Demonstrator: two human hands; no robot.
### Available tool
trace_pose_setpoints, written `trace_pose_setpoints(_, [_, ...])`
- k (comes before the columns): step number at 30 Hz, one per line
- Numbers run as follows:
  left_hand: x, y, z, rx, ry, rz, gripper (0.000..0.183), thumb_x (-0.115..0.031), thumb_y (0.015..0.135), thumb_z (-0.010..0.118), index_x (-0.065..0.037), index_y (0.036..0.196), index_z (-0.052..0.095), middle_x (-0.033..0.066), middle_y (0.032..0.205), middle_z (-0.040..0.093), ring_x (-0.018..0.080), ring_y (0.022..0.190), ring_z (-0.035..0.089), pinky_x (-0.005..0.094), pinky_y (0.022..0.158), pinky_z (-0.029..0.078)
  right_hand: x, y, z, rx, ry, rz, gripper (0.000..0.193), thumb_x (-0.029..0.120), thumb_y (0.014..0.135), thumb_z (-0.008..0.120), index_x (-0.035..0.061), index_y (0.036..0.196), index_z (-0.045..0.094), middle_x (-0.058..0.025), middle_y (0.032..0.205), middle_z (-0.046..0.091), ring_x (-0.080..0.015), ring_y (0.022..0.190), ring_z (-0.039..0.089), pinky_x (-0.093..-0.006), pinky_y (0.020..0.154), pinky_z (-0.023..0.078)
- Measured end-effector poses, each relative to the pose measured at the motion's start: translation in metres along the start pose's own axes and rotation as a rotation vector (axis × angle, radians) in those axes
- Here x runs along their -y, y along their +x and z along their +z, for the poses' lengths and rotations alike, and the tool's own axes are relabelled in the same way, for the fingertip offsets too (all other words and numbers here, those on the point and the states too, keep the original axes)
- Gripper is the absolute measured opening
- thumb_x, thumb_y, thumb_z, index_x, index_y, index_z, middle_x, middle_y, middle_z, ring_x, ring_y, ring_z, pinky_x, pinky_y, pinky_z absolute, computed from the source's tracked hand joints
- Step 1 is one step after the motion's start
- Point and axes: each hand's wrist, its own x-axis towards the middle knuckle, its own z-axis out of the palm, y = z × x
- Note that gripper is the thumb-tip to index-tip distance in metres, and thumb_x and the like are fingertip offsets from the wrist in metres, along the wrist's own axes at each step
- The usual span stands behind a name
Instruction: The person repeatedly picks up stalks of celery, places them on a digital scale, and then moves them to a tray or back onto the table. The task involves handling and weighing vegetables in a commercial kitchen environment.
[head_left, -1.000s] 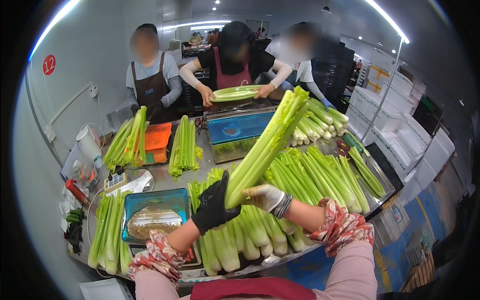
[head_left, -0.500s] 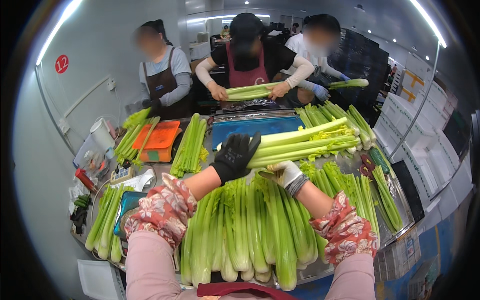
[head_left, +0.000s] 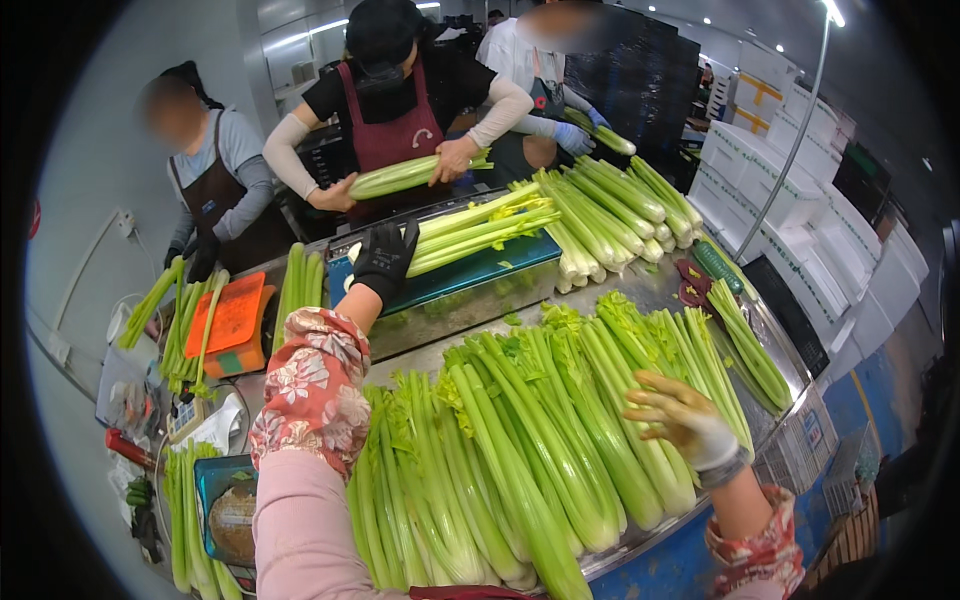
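Observation:
My left hand (head_left: pixel 383 264), in a black glove, is closed round a bunch of celery (head_left: pixel 480 238). That bunch lies across a blue tray (head_left: pixel 478 283) on the far side of the metal table, its leafy end pointing right. My right hand (head_left: pixel 690 415) wears a white glove with yellowed fingers. It hovers with fingers apart and nothing in them, over the right part of a wide row of celery (head_left: pixel 520 430). The row's pale bases point toward me.
Across the table a co-worker holds celery (head_left: pixel 395 178); two more people stand either side. Celery is piled at the far right (head_left: pixel 610 210). An orange scale (head_left: pixel 230 322) stands at left, a blue-framed tray (head_left: pixel 228 510) nearer. White boxes (head_left: pixel 770 170) are stacked at right.
The celery bunch has gone from mid-air down onto the blue tray, my left hand still on it. My right hand has let go and moved right, toward me. The view has shifted right.

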Motion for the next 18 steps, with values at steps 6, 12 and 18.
trace_pose_setpoints(6, [0.007, 0.002, 0.022, 0.281, -0.2, -0.022, 0.086, -0.03, 0.067, 0.068, -0.012, 0.139, 0.023, 0.0175, 0.125, 0.043, 0.0317, 0.121, 0.038, 0.0444, 0.102, 0.029, -0.056, -0.072, -0.015, -0.27, 0.135, 0.009, 0.065, 0.026, 0.084, 0.062, -0.0045, 0.134, 0.033, -0.0174, 0.117, 0.057, -0.0268, 0.103, 0.06, -0.0332, 0.078, 0.051])
trace_pose_setpoints(12, [0.023, -0.001, 0.024, 0.402, -0.244, -0.122, 0.092, -0.05, 0.07, 0.067, -0.014, 0.142, 0.02, 0.015, 0.139, 0.035, 0.0318, 0.127, 0.035, 0.0453, 0.105, 0.026, -0.077, -0.07, 0.042, -0.078, -0.014, 0.221, 0.056, 0.02, 0.088, 0.058, -0.0022, 0.135, 0.035, -0.0164, 0.121, 0.055, -0.021, 0.107, 0.057, -0.0276, 0.086, 0.046])
trace_pose_setpoints(18, [0.019, -0.007, 0.034, 0.398, -0.274, -0.166, 0.09, -0.053, 0.076, 0.061, -0.015, 0.143, 0.017, 0.0144, 0.142, 0.033, 0.03, 0.131, 0.031, 0.046, 0.108, 0.021, -0.097, -0.064, 0.077, 0.102, -0.069, 0.303, 0.053, 0.01, 0.09, 0.051, 0.0008, 0.138, 0.032, -0.0166, 0.125, 0.052, -0.0159, 0.11, 0.051, -0.0259, 0.094, 0.039])
